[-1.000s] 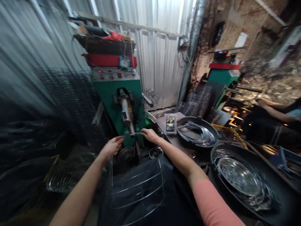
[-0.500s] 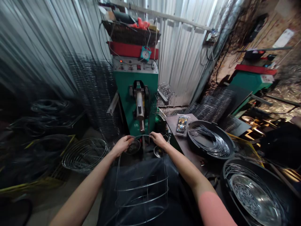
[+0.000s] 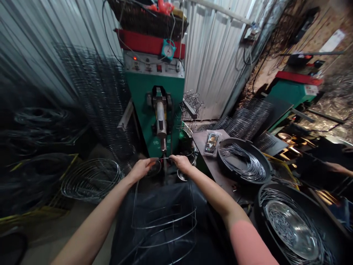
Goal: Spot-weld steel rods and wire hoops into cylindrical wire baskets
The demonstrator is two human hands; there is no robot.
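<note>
A wire basket frame of rings and upright rods lies over my lap. My left hand and my right hand each pinch its top ring, one on either side of the electrode tip of the green welding machine. The ring's wire runs between my hands just under that tip. Both hands are closed on the wire. Two small metal bowls sit below the electrode, partly hidden by my hands.
A round wire rack lies on the floor at left. Right of the machine a table holds a phone and a black pan of curved wires. A larger pan of wire rings sits nearer. Another person's arm shows far right.
The view swung left and steadied. My hands drew closer together on the ring and brought it under the electrode tip; the left hand went from loosely reaching to gripping the wire.
</note>
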